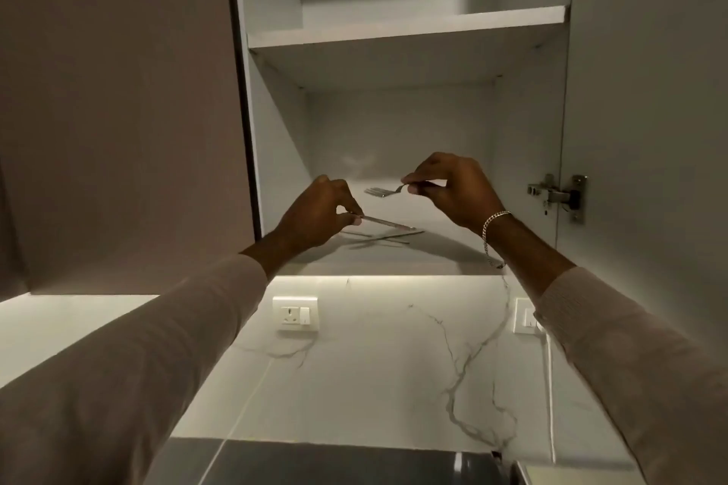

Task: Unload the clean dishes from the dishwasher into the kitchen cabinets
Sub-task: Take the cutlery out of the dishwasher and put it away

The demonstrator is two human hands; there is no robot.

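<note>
**Two hands pinching cutlery at the cabinet's lowest shelf**

Two pale long sleeves [118, 366] are filling the bottom of the view, both arms reaching up and forward into the open cabinet [275, 130]. The right hand [449, 189], with a chain bracelet [494, 217] at its wrist, is pinching a fork [380, 191] by the handle between thumb and forefinger, with the other fingers curled loosely above. The fork is lying roughly level, with its long axis running left to right and its tines pointing left, and is hanging clear above the bottom shelf [445, 248].

The left hand [315, 215] is pinching a slim utensil [388, 224] at its near end, thumb against fingertips. That piece is pointing right and slightly downward; it is probably a knife, though the dim light is leaving its far end hard to read. Its tip is hovering just above, or perhaps touching, some loose cutlery [378, 239] lying crossed on the bottom shelf, between the two hands.

A metal hinge [559, 195] is showing on the cabinet's right wall, and a wall socket [295, 313] is sitting on the veined marble backsplash [394, 386] below.
</note>
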